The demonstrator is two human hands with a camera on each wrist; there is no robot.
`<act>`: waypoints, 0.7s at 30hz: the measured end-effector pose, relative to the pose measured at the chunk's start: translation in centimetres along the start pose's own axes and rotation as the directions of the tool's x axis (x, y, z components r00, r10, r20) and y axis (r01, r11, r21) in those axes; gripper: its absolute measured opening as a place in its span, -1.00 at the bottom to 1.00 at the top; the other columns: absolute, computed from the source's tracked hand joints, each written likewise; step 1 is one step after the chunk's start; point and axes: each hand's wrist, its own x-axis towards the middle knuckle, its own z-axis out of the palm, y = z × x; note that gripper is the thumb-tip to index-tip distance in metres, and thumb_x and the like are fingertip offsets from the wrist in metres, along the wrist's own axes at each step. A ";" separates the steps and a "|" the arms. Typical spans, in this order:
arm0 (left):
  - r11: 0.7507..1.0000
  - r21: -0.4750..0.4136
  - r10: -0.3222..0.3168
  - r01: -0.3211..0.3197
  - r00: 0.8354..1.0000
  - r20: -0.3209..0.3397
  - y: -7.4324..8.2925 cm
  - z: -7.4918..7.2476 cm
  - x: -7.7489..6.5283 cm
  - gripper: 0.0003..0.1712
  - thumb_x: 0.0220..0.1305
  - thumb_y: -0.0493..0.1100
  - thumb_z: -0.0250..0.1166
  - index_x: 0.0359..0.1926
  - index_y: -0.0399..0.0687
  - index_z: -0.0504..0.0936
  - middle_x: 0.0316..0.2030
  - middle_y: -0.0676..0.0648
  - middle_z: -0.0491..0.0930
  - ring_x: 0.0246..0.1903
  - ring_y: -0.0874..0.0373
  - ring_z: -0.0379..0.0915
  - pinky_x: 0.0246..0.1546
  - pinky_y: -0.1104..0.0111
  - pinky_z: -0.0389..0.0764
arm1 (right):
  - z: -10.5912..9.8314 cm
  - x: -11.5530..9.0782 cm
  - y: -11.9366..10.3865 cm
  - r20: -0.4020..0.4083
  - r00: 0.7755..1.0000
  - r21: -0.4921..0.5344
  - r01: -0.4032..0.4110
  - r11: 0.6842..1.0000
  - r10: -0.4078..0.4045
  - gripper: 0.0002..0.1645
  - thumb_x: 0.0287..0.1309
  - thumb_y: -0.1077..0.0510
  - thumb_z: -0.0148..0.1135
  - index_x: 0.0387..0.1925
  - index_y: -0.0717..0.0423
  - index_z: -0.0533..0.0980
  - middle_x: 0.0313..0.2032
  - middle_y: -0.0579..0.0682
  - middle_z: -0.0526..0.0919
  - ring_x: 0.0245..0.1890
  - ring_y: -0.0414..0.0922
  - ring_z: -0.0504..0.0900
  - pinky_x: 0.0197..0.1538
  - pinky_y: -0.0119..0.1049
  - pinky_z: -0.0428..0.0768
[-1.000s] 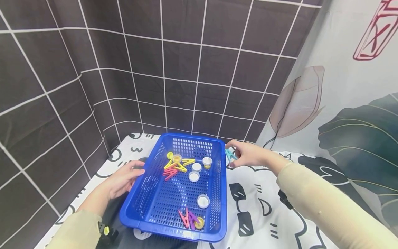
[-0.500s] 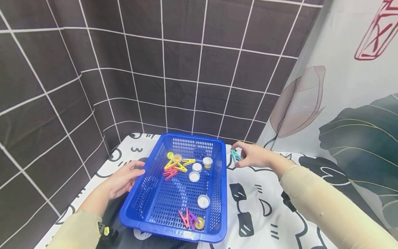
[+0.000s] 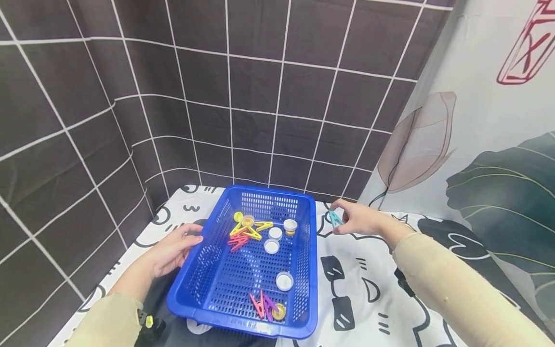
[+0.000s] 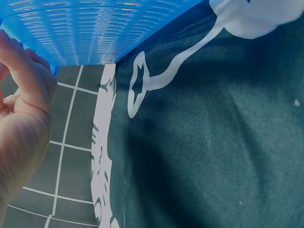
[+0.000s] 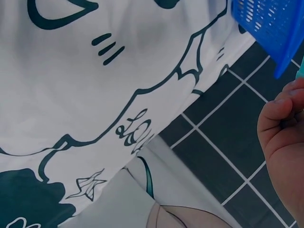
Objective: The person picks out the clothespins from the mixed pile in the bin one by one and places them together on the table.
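A blue perforated plastic basket [image 3: 243,322] stands in the middle of the head view. My left hand [image 3: 171,250] holds its left rim, thumb at the edge; in the left wrist view curled fingers [image 4: 26,71] lie against its outer wall. To the right of the basket, over the patterned cloth, my right hand [image 3: 357,218] pinches a teal clothespin [image 3: 336,219] between thumb and fingers. Inside the basket lie yellow clothespins [image 3: 263,225], red clothespins [image 3: 238,241], a pink clothespin [image 3: 257,305] and a purple clothespin [image 3: 268,305].
Several white round caps [image 3: 284,281] and yellowish caps [image 3: 279,312] also lie in the basket. Beneath it spreads a white cloth [image 3: 368,260] with black cartoon drawings. A dark curtain [image 3: 256,130] with a white grid hangs behind, and a leaf-printed curtain [image 3: 468,120] hangs at the right.
My right hand has moved right, away from the basket's right rim, with the teal clothespin in its fingers. My left hand and the basket have stayed in place.
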 end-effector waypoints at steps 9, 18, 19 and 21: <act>1.000 0.012 0.005 -0.005 1.000 -0.001 -0.3 -0.1 0.0 -0.46 0.40 -0.20 0.02 0.21 -0.31 -0.05 -0.25 -0.17 0.62 -0.43 0.06 0.63 -0.47 0.20 0.69 | 0.5 0.0 0.5 0.015 1.000 -0.006 -0.026 1.000 0.026 -0.22 -0.07 -0.06 0.33 0.17 0.10 0.26 -0.42 0.00 0.53 -0.46 -0.09 0.48 -0.43 -0.27 0.49; 1.000 0.014 0.007 -0.007 1.000 -0.003 -0.3 -0.1 0.0 -0.46 0.41 -0.20 0.01 0.21 -0.30 -0.06 -0.23 -0.17 0.61 -0.41 0.06 0.63 -0.45 0.20 0.69 | 1.3 0.2 1.2 -0.008 1.000 0.031 0.012 0.999 -0.011 -0.23 -0.09 0.01 0.36 0.13 0.21 0.28 -0.44 0.01 0.52 -0.48 -0.11 0.48 -0.45 -0.27 0.51; 1.000 0.013 0.005 -0.005 1.000 -0.004 -0.3 -0.1 0.0 -0.46 0.41 -0.20 0.01 0.21 -0.30 -0.05 -0.23 -0.17 0.61 -0.41 0.06 0.63 -0.45 0.20 0.69 | 1.3 0.2 1.3 -0.010 1.000 0.030 0.007 1.000 -0.007 -0.23 -0.09 0.01 0.36 0.13 0.22 0.29 -0.43 0.01 0.52 -0.47 -0.11 0.49 -0.45 -0.27 0.51; 1.000 0.011 0.004 -0.004 1.000 -0.003 -0.3 -0.1 0.0 -0.47 0.41 -0.20 0.01 0.21 -0.29 -0.05 -0.23 -0.17 0.61 -0.41 0.06 0.63 -0.45 0.21 0.69 | 1.4 0.2 1.4 -0.013 1.000 0.030 -0.008 1.000 0.008 -0.23 -0.08 0.00 0.36 0.13 0.21 0.29 -0.42 0.01 0.52 -0.46 -0.11 0.49 -0.44 -0.27 0.52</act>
